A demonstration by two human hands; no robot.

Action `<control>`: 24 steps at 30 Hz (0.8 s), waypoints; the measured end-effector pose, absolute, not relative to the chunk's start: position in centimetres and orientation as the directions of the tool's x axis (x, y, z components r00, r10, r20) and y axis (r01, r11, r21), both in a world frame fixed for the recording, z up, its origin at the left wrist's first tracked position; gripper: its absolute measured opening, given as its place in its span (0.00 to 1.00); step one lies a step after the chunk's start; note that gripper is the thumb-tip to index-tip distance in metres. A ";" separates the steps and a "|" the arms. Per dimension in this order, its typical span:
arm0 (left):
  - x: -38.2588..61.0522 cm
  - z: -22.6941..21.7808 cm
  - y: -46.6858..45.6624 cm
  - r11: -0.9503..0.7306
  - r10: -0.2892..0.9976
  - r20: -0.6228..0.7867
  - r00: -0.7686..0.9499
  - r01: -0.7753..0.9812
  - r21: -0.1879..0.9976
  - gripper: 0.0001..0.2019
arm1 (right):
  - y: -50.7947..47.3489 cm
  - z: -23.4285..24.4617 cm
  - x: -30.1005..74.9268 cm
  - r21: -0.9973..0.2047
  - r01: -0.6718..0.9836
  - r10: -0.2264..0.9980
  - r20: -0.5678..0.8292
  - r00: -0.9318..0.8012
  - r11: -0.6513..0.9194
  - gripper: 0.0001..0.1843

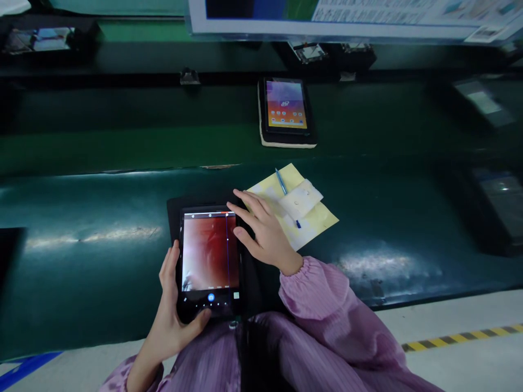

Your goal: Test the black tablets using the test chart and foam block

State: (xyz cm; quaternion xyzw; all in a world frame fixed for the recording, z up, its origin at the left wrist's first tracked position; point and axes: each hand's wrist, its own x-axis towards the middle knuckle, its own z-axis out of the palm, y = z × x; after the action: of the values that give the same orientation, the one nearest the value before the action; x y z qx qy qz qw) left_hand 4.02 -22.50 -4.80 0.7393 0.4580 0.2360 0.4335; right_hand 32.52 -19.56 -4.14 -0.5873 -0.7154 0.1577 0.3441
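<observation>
Green workbench, and the lit tablet sits right by its front edge, left of the middle, on a dark pad. Left hand has it clamped: fingers along the left side, thumb over the lower border. Right hand is loose, fingers spread apart around the upper right corner; can't tell whether any fingertip actually touches.

Looks to me like the step is working that camera-style screen, so I'd go firm but light with the left, thumb clear of the row of icons, and use just one right fingertip with the others lifted. Stray touches would be the likely nuisance.

Watch that front edge, btw. The tablet's lower end is so near it that I'd only slide things toward the back. Right side is tighter: a yellow sheet, with a pen and a white piece on it, lies just beside, partly hidden by the right hand. Best elbow room is the green stretch toward the bench's left end. Second tablet is well back, so no bother.
</observation>
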 end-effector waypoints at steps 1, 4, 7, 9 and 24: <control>4.0 -4.8 -22.5 -0.205 0.882 -0.046 0.469 0.471 0.858 0.53 | -19.6 -4.2 32.6 -0.637 0.722 0.946 0.314 -0.079 0.272 0.24; 3.9 -5.1 -22.5 -0.187 0.881 -0.057 0.469 0.456 0.870 0.53 | -19.8 -4.2 32.7 -0.682 0.648 0.926 0.365 -0.100 0.339 0.21; 3.8 -5.2 -22.6 -0.156 0.885 -0.072 0.461 0.437 0.886 0.54 | -19.8 -4.1 32.6 -0.708 0.598 0.905 0.420 -0.074 0.377 0.26; 3.9 -5.1 -22.7 -0.136 0.889 -0.084 0.449 0.436 0.889 0.54 | -19.8 -4.1 32.6 -0.707 0.601 0.897 0.440 -0.038 0.372 0.26; 4.1 -5.3 -22.5 -0.166 0.888 -0.063 0.455 0.446 0.879 0.55 | -17.9 -2.5 29.4 -0.494 0.776 0.915 0.294 -0.276 0.393 0.24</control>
State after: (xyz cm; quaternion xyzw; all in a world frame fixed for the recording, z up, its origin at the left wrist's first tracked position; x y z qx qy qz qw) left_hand 4.07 -22.49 -5.34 0.7232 0.4614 0.2446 0.4520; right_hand 29.44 -17.86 -2.53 -0.5359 -0.7886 0.1273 0.2732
